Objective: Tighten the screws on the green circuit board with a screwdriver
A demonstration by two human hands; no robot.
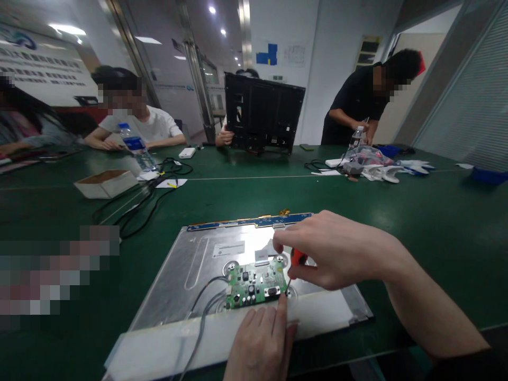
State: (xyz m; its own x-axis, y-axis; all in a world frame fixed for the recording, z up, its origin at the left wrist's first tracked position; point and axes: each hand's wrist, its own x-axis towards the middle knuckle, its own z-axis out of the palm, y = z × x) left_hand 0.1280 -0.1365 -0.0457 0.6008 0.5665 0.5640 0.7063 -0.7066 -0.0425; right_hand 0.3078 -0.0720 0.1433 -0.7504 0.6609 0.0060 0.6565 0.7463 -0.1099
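A red-and-black screwdriver point(298, 257) is gripped in my right hand point(337, 248), its thin shaft slanting down to the lower right corner of a green circuit board point(257, 286). My left hand point(262, 338) lies palm down below the board, fingers stretched out, with the index fingertip touching near that same corner. The board sits on the silvery metal back of a display panel point(190, 254). Dark cables run from the board's left side. A white strip point(174, 338) crosses the panel's near edge, and a blue narrow board point(254, 221) lines its far edge.
An open carton point(106, 185), black cables point(146, 203) and a water bottle point(137, 148) stand at the left. Across the green table point(246, 193), a person holds up a black display frame point(264, 114). Gloves and plastic bags point(371, 159) lie at the back right, near a standing person.
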